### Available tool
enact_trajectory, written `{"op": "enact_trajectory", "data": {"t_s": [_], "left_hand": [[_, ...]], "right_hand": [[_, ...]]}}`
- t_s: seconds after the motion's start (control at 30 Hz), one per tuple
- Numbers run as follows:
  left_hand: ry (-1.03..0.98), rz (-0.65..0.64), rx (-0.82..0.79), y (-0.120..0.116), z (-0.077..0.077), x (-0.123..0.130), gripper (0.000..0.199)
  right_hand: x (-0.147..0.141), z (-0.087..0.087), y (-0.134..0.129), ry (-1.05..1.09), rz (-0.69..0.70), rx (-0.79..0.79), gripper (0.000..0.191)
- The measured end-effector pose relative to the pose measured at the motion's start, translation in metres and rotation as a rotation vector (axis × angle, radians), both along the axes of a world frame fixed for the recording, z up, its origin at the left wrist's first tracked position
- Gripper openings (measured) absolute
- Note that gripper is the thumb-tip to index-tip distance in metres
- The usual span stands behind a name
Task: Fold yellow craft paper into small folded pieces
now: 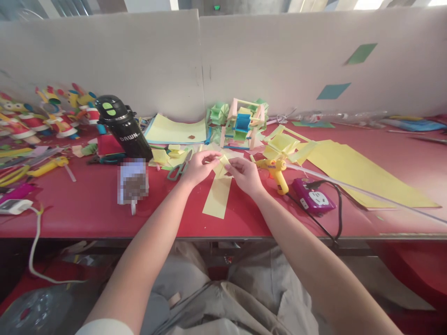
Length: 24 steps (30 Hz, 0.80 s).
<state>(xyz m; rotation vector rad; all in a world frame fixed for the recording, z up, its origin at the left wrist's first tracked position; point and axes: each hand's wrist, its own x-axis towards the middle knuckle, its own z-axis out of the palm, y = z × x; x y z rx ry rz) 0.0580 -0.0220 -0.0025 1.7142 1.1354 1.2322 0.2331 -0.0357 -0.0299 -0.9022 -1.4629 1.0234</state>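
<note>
Both hands are over the red worktop (pixel 174 221), at its middle. The right hand (pixel 247 176) pinches a small folded piece of pale yellow paper (pixel 224 161) between thumb and fingers. The left hand (pixel 199 168) has its curled fingertips at the left side of the same piece; whether they grip it or only touch cannot be told. A pale yellow strip (pixel 217 199) lies flat below the hands, nearer the person.

Writing: the black bottle (pixel 122 128), tilted in view, left of the hands, reads "DAWN" in white capitals, with smaller marks after it that are not legible. Its lid bears a light green patch. A pixelated block (pixel 132 181) in front of the bottle hides any lettering there. A green sign (pixel 217 7) beyond the partition (pixel 139 60) is too small to read.

Right of the hands: yellow glue gun (pixel 277 174), then a purple socket box (pixel 316 200) with a white outlet face and a black plug inserted. Green-handled scissors (pixel 177 171) lie beside the left hand.
</note>
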Motion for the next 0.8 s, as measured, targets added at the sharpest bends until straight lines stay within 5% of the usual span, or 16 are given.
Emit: {"op": "enact_trajectory", "data": {"t_s": [0.2, 0.4, 0.63, 0.8], "left_hand": [[0.077, -0.113, 0.025, -0.0037, 0.0023, 0.0001, 0.027], [0.131, 0.022, 0.063, -0.0006, 0.0001, -0.0031, 0.027], [0.091, -0.07, 0.004, 0.0017, -0.0028, -0.0039, 0.033], [0.103, 0.087, 0.074, 0.0061, -0.0067, -0.0056, 0.034]], "right_hand": [[-0.0006, 0.0038, -0.0038, -0.033, 0.041, -0.023, 0.048], [-0.0016, 0.0066, -0.0077, -0.09, 0.083, -0.076, 0.049], [0.0023, 0.0045, -0.0037, -0.097, 0.016, -0.049, 0.048], [0.0009, 0.0039, -0.0025, -0.047, 0.012, -0.107, 0.048]]}}
